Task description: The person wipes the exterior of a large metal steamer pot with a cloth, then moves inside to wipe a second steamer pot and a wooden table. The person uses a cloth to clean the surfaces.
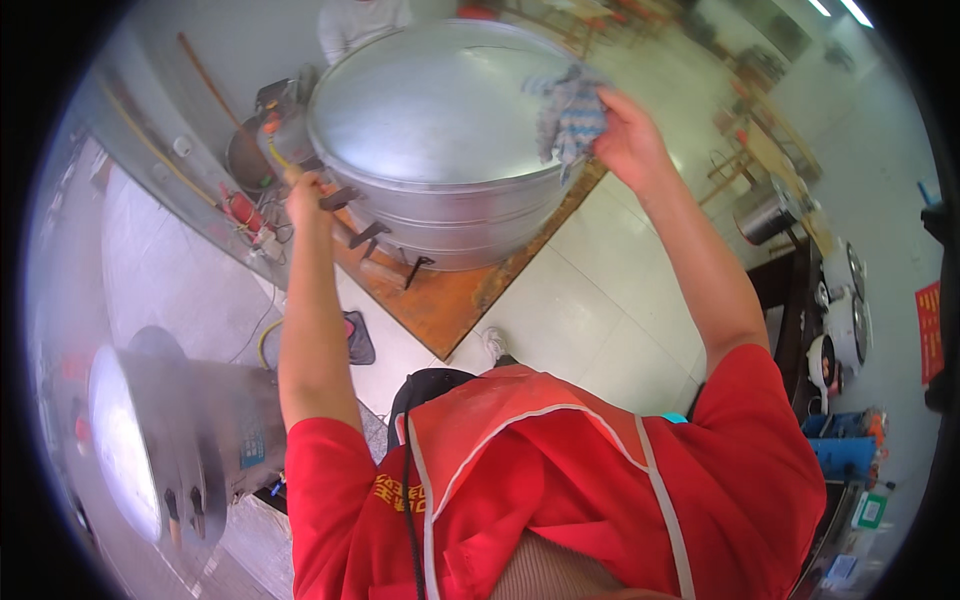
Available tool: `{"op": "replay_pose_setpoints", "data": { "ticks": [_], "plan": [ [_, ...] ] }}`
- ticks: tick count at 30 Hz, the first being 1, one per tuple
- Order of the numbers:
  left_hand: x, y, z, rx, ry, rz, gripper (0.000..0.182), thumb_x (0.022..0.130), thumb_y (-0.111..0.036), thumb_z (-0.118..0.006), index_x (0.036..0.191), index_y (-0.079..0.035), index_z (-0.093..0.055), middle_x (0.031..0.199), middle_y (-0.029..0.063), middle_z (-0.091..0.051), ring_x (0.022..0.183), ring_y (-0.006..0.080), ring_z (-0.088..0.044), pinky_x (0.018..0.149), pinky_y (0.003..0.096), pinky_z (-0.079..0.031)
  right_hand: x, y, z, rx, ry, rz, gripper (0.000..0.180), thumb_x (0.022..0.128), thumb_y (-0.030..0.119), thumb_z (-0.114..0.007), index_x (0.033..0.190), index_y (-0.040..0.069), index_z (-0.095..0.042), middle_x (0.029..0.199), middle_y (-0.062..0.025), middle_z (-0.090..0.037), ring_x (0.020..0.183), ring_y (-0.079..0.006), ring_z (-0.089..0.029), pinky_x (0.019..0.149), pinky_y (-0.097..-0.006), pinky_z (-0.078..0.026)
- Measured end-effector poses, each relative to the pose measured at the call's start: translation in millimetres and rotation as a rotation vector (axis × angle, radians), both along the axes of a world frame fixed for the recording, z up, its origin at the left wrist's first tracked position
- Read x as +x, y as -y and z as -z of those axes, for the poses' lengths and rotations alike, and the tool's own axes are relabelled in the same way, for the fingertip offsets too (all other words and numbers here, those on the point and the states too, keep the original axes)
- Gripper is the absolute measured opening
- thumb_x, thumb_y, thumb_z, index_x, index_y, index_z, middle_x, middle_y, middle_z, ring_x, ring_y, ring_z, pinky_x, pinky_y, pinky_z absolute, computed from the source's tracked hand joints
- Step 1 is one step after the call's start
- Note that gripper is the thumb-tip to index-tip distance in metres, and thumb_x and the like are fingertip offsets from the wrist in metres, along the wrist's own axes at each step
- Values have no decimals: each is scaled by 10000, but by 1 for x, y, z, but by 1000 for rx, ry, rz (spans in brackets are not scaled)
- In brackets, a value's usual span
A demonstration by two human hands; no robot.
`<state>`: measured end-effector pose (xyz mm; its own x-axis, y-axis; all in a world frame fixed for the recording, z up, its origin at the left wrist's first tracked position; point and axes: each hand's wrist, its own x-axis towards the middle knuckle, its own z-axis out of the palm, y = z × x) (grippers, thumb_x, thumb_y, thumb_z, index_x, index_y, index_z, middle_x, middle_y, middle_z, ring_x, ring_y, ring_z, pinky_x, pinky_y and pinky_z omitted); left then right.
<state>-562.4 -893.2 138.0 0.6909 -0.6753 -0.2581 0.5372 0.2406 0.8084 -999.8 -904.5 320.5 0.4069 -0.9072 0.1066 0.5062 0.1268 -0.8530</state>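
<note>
Before me a large round metal steamer (465,217), made of stacked tiers, stands on a rust-brown surface (442,315) under a wide domed lid (442,112). At the lid's right rim, my right hand (630,142) grips a crumpled grey cloth with blue stripes (574,116), which hangs partly over the edge. My left hand (304,196) is closed by the steamer's upper left side, around what looks like a handle; the grip itself is partly hidden. Other dark-bracketed handles (367,234) stick out lower down on the same side.
Another person (360,22) is behind the steamer. At left are a gas cylinder (289,135), a red fire extinguisher (244,210) and a second lidded metal vessel (127,442). A metal pot (766,211) and a white pan (821,364) are at right. A hose and cable run near the floor.
</note>
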Motion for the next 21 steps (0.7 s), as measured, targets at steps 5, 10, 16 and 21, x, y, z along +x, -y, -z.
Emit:
{"op": "replay_pose_setpoints", "data": {
  "ticks": [5, 10, 16, 21],
  "plan": [
    [6, -2, -1, 0, -61, 25, 115, 756, 5, -645, 786, 9, -535, 668, 79, -532, 536, 168, -511, 485, 269, -464, -24, 22, 23, 56, 312, -199, 352, 978, 254, -484, 1274, 68, -525, 1219, -76, -618, 1178, -257, -541, 1029, -459, -394],
    [7, -4, -4, 21, -63, 9, 130, 766, 14, -639, 851, 22, -541, 717, 81, -547, 570, 159, -526, 484, 252, -464, -21, 24, 43, 120, 491, -626, 382, 1003, 320, -436, 1246, 50, -553, 1218, -97, -618, 1097, -227, -596, 987, -370, -455],
    [2, -11, -13, -18, -27, 58, 109, 784, 3, -600, 806, -34, -500, 690, 51, -516, 552, 138, -491, 474, 229, -439, -18, 13, 39, 46, 433, -226, 424, 998, 309, -432, 1274, 0, -524, 1265, -110, -587, 1152, -243, -556, 1010, -388, -424],
    [2, -15, -18, 12, -3, 117, 122, 785, 12, -599, 806, -36, -488, 685, 47, -510, 549, 137, -485, 475, 225, -438, -59, 15, 23, -569, -265, 80, 267, 936, 209, -534, 1134, 40, -596, 1286, -144, -568, 1154, -282, -543, 975, -394, -430]
  ]
}}
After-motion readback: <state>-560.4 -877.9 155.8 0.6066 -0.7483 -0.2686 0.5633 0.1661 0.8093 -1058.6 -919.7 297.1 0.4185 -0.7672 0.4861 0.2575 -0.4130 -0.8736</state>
